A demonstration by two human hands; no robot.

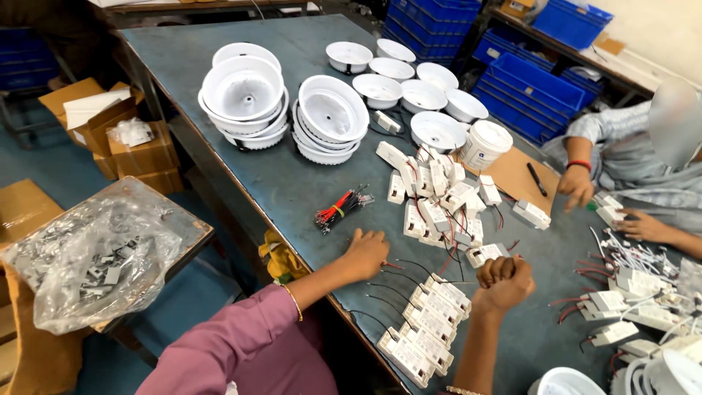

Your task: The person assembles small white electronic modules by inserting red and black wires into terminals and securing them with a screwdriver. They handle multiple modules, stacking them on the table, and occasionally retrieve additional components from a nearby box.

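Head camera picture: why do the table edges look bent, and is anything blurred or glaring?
Head view: the wide lens bows the grey table edges toward the corners; light is soft and even, with faint shadows under the stacked white lamp housings; mild glare on the clear plastic bag; the right hand and left hand look slightly soft.

- Left hand (364, 252): closed, knuckles down on grey surface (292, 175), near red-black wire bundle (341, 208).
- Right hand (503, 278): fisted above row of white driver boxes (428, 333).
- White lamp housings (285, 106): stacked at far end.
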